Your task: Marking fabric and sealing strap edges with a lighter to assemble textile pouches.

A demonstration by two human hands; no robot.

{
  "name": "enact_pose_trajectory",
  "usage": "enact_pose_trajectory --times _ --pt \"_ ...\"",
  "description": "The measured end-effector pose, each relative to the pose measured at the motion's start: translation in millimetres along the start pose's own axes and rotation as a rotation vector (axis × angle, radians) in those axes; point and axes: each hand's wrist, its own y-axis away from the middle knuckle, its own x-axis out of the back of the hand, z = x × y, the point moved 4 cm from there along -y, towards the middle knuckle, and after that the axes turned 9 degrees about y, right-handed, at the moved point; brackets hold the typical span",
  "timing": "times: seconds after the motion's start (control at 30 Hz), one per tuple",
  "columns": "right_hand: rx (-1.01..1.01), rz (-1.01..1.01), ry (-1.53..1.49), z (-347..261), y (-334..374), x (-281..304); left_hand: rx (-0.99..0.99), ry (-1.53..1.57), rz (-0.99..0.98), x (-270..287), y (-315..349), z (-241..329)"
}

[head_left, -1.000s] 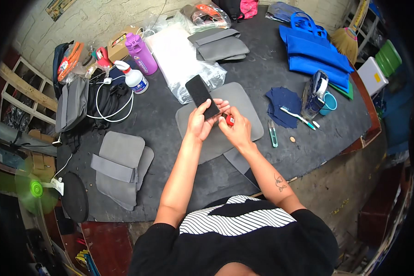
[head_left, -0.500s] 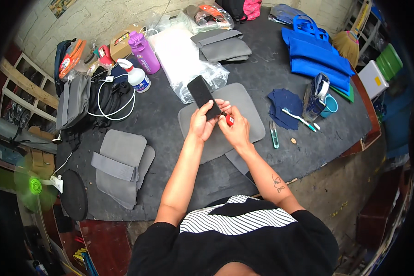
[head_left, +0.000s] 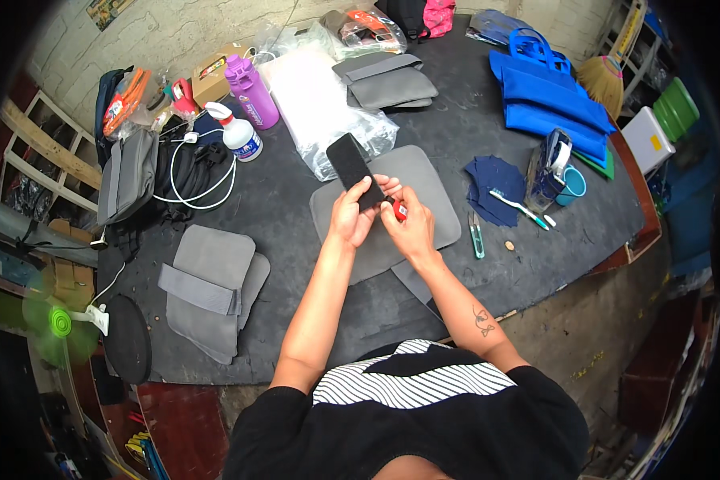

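Over the grey rounded panel (head_left: 424, 180) on the table, my left hand (head_left: 355, 210) is closed around a black smartphone (head_left: 349, 160), whose dark face is turned up. Against the lower end of the phone, my right hand (head_left: 413, 226) pinches a small red object (head_left: 399, 210) with a pale mark and a dark end. My fingers cover most of that object, so its kind does not show. The fingertips of both hands meet beside the phone's right edge. Beneath my right forearm, a grey strip (head_left: 412, 282) sticks out from under the panel.
Right of my hands lie green-handled thread snips (head_left: 478, 240), a toothbrush (head_left: 520, 209) and navy fabric pieces (head_left: 485, 180), with a blue cup (head_left: 572, 186) behind. Grey pouches (head_left: 202, 276) rest at left. A spray bottle (head_left: 240, 138) and purple bottle (head_left: 252, 96) stand farther back.
Almost nothing differs. Both hands keep the same hold on the phone and the small red object, with only a very slight shift.
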Motion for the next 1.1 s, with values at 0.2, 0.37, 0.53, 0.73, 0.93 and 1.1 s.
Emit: enact_pose_trajectory --times 0.2,0.37,0.53,0.73,0.93,1.1 --pt "0.026 0.017 0.033 0.6 -1.0 -0.6 0.010 0.019 -0.015 2.3 0.0 -1.6" --pt "0.031 0.016 0.082 -1.0 -1.2 0.3 0.001 0.022 -0.006 0.8 0.2 -0.8" --pt "0.013 0.004 -0.053 -1.0 -1.1 -0.3 0.025 0.052 -0.131 -14.5 -1.5 4.9" --pt "0.057 -0.030 -0.137 -12.2 6.3 0.7 0.055 -0.006 -0.318 -33.9 -4.7 10.9" --pt "0.108 0.015 -0.032 -11.7 4.7 4.0 0.056 0.012 -0.341 -33.8 -8.6 4.7" --pt "0.089 0.017 0.023 -10.8 5.4 3.5 0.051 -0.017 -0.307 -30.7 -9.0 -1.7"
